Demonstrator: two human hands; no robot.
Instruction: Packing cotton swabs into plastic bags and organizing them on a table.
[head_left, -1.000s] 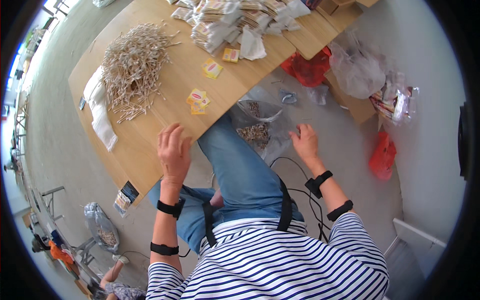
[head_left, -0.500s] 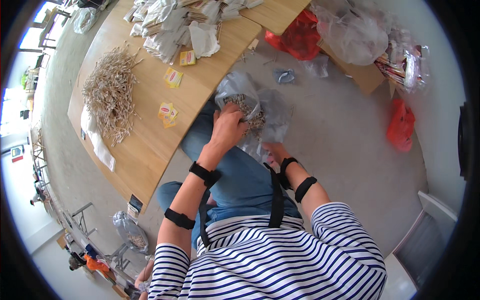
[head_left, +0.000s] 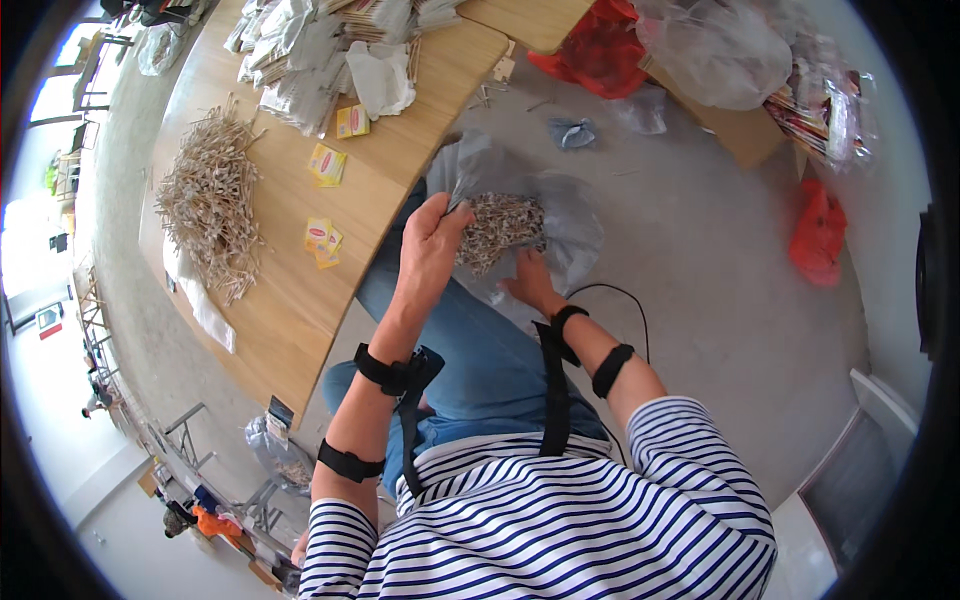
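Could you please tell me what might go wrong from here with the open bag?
The plastic bag might tear or slip where the left hand grips its edge. Its mouth gapes open, so some of the thin sticks heaped inside could spill onto the floor if it tips; the right hand is low at its near side. The black cable looping across the floor could perhaps catch a foot.

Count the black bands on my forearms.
4: on the left forearm, a wrist-side band and an elbow-side band; on the right forearm, another wrist-side band and another elbow-side band.
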